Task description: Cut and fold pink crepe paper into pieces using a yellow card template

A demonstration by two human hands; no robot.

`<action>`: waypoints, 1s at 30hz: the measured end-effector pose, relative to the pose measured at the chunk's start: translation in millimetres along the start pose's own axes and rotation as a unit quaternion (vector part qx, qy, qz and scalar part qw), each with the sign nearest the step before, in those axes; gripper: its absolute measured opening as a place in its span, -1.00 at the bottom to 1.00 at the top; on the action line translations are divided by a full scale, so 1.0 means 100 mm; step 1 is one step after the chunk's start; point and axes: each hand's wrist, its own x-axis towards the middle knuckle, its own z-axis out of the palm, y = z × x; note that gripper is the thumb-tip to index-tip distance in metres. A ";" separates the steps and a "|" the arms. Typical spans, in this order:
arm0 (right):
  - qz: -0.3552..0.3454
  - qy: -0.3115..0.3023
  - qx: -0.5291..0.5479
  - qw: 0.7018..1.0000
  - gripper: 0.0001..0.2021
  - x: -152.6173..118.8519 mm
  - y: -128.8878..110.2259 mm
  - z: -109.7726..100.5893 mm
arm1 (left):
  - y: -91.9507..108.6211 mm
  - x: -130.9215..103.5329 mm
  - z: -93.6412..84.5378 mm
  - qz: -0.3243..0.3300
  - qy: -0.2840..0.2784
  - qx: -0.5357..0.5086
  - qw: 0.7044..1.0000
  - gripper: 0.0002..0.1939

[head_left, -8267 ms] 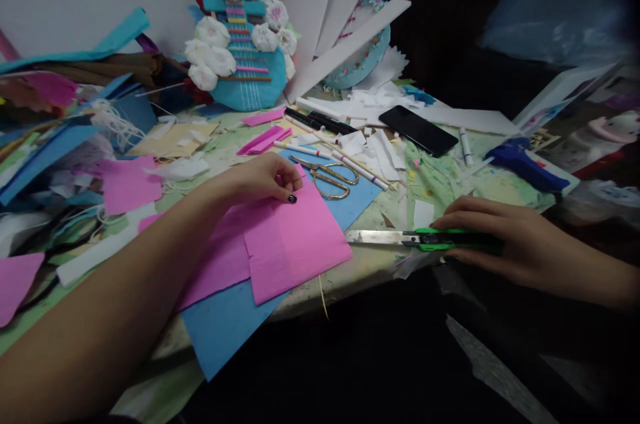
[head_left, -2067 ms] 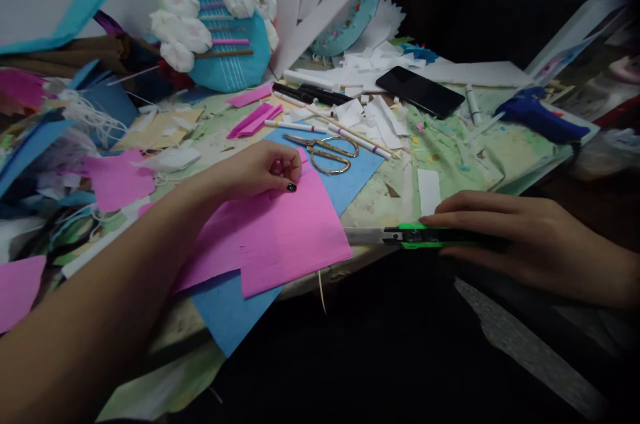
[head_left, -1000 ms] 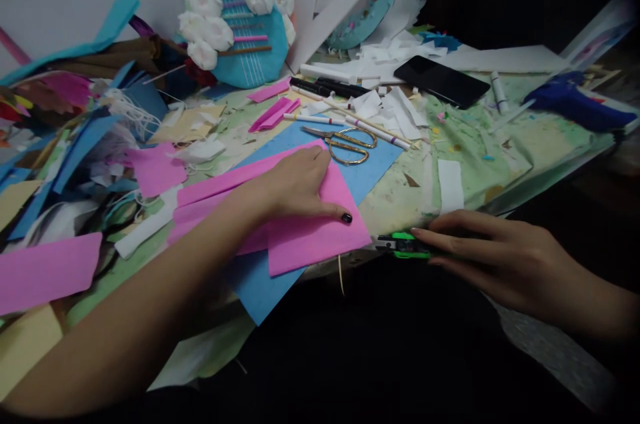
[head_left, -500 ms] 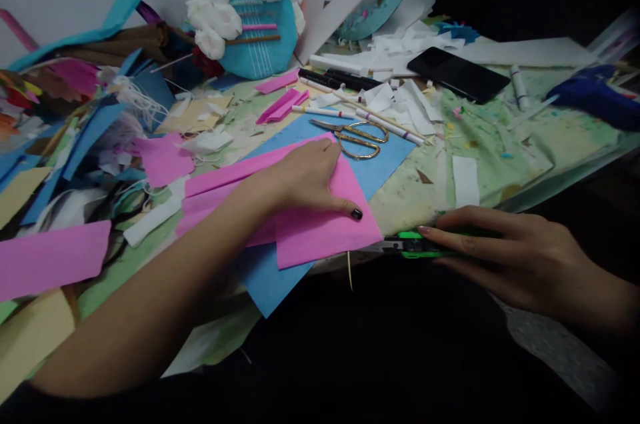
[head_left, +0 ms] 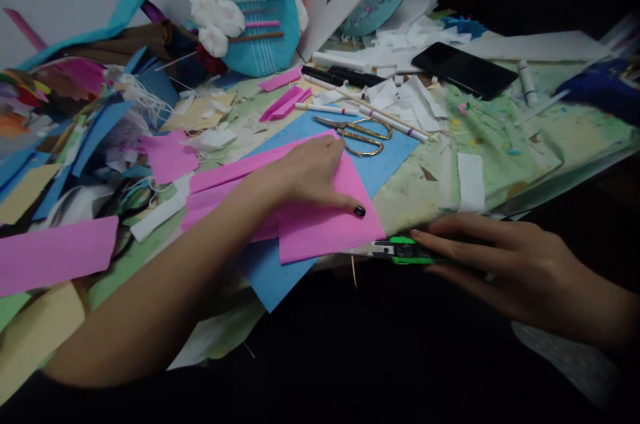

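My left hand (head_left: 313, 174) lies flat, fingers spread, on a folded sheet of pink crepe paper (head_left: 320, 227) that rests on a blue sheet (head_left: 380, 161) at the table's near edge. My right hand (head_left: 505, 264) grips a green utility knife (head_left: 403, 250) at the table edge. The knife's front end points left and meets the pink paper's right corner; its blade is hidden by the paper.
Gold scissors (head_left: 357, 136) lie just beyond my left hand. Pens (head_left: 345, 77), white paper scraps (head_left: 405, 101), a black phone (head_left: 463, 69) and a blue glue gun (head_left: 603, 87) lie farther back. Paper offcuts (head_left: 55, 254) pile up at left. A teal paper guitar (head_left: 250, 11) leans at the back.
My left hand went from pinching the pink paper's far corner to pressing flat on it. The knife slid left, and its bare blade no longer shows beside the paper.
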 end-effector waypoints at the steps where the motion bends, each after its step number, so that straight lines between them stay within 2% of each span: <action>1: -0.004 0.001 -0.007 1.000 -0.70 -0.01 -0.01 0.00 | 0.00 0.00 0.00 0.003 0.000 -0.001 1.000 -0.24; 8: -0.005 -0.010 -0.019 1.000 -0.68 -0.08 0.03 0.01 | -0.01 0.00 -0.01 0.011 0.004 0.003 1.000 -0.24; 14: 0.009 -0.010 0.008 1.000 -0.64 0.01 -0.14 0.10 | -0.01 0.00 0.01 0.005 0.005 0.005 1.000 -0.23; 21: 0.017 -0.008 -0.040 0.999 -0.66 -0.14 -0.19 0.11 | -0.02 0.02 0.02 0.010 0.008 0.007 1.000 -0.19; 30: 0.032 0.002 0.001 0.999 -0.71 0.12 -0.42 0.22 | -0.03 0.02 0.04 0.016 0.012 0.007 1.000 -0.17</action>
